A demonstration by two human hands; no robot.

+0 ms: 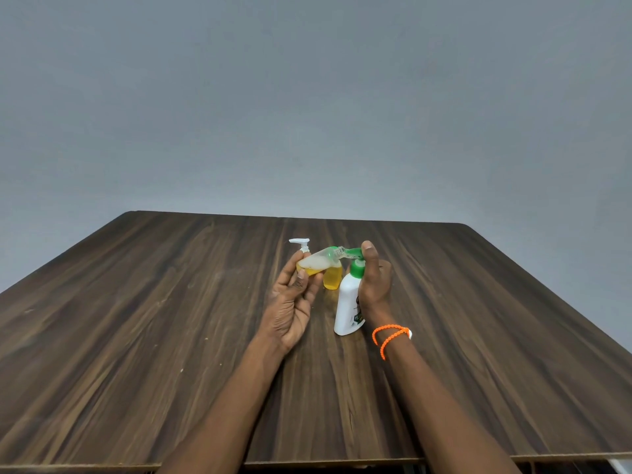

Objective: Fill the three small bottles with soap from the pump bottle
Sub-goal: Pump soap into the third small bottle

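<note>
A white pump bottle (348, 302) with a green pump head (355, 258) stands on the wooden table (171, 319). My right hand (374, 282) wraps its upper part, thumb on the pump top. My left hand (294, 295) pinches a small clear bottle (316, 263), tilted sideways with its mouth at the green nozzle; yellow soap and foam sit inside it. Behind it stands a second small bottle (332, 277) holding yellow soap. A white pump cap (301, 243) shows behind my left fingers; what it sits on is hidden.
The dark wood table stretches wide on both sides and ends at a far edge (307, 217) against a plain grey wall. An orange bead bracelet (390, 336) circles my right wrist.
</note>
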